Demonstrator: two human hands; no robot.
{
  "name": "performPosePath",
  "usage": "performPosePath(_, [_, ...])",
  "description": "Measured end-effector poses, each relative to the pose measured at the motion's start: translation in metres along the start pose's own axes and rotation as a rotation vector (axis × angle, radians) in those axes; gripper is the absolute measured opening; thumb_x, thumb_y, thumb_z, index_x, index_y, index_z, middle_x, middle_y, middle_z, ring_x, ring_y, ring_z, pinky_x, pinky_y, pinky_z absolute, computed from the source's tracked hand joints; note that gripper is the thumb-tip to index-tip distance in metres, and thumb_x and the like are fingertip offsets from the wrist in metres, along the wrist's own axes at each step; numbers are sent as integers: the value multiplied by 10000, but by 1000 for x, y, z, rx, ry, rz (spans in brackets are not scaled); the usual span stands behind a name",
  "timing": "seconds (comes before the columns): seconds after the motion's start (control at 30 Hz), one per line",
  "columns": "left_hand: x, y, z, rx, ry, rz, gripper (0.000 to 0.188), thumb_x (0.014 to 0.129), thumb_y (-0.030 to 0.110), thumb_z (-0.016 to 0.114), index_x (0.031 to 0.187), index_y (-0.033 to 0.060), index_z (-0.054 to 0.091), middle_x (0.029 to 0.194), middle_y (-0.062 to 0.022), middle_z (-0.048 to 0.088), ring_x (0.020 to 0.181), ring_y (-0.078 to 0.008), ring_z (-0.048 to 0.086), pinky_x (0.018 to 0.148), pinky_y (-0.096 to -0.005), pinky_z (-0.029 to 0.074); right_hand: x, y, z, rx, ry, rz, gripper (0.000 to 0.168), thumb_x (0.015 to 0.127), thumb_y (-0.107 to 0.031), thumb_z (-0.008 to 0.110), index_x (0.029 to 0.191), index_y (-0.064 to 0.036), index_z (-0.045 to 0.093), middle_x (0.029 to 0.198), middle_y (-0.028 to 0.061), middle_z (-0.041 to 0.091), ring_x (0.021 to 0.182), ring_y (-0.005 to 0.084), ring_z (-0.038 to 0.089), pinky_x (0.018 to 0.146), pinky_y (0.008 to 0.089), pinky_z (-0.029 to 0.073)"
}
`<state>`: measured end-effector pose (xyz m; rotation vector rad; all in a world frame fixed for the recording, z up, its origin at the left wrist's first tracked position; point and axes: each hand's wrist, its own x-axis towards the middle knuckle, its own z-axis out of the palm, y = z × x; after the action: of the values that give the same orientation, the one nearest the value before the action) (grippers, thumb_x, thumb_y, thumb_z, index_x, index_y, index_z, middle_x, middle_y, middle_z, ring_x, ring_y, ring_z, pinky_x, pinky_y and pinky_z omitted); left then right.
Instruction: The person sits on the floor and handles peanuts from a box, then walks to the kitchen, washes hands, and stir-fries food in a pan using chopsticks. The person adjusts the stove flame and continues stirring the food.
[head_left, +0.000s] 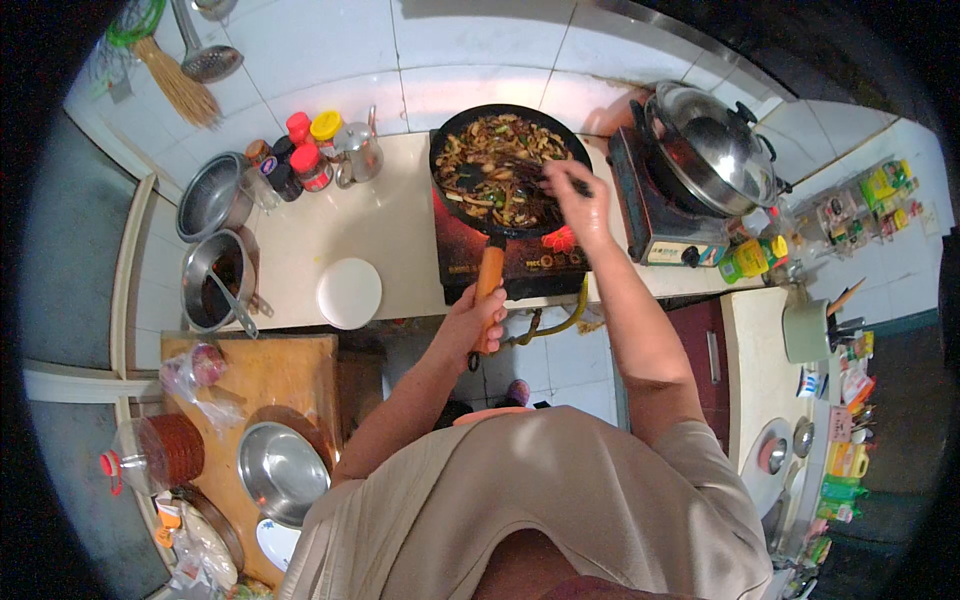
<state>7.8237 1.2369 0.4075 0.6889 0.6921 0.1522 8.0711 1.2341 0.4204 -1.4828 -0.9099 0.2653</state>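
Note:
A black frying pan holding browned sliced food with green pieces rests on an induction cooktop with a lit red area. My left hand is closed around the pan's wooden handle, which points towards me. Over the right side of the pan, my right hand grips a dark utensil that reaches into the food. The hand is blurred, and the utensil's far end cannot be made out among the food.
Right of the pan, a gas stove bears a lidded wok. Left stand seasoning jars, a metal pot, a white round lid or plate and metal bowls. A steel basin sits on a wooden board.

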Motion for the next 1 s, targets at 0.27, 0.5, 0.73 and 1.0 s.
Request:
performPosePath(0.27, [4, -3, -2, -1, 7, -15, 340, 908, 297, 583, 1215, 206, 468, 728, 37, 429, 521, -48, 400, 443, -201, 328, 24, 19, -48, -279, 116, -83, 188, 853, -147, 633, 955, 6, 674, 878, 103, 687, 844, 156, 634, 794, 281, 480])
performPosePath(0.5, [2, -4, -7, -4, -14, 5, 399, 883, 295, 609, 1220, 156, 446, 740, 40, 452, 551, -48, 424, 458, -195, 354, -25, -37, -12, -330, -387, -271, 173, 846, -120, 625, 961, 5, 659, 1001, 155, 667, 951, 251, 639, 854, 345, 480])
performPosePath(0.73, [23, 20, -15, 30, -103, 51, 359, 829, 142, 637, 1148, 133, 474, 660, 41, 450, 495, -45, 391, 423, -195, 312, -49, -47, -48, 216, 73, 113, 236, 921, -135, 564, 1043, 59, 623, 973, 133, 642, 836, 180, 650, 774, 280, 529])
performPosePath(1.0, [-24, 12, 10, 71, 5, 100, 291, 802, 92, 629, 1049, 90, 477, 595, 26, 411, 418, -61, 366, 382, -215, 290, -102, -87, -93, 398, 338, 256, 327, 916, -206, 577, 1063, 86, 582, 933, 171, 642, 802, 211, 663, 747, 276, 542])
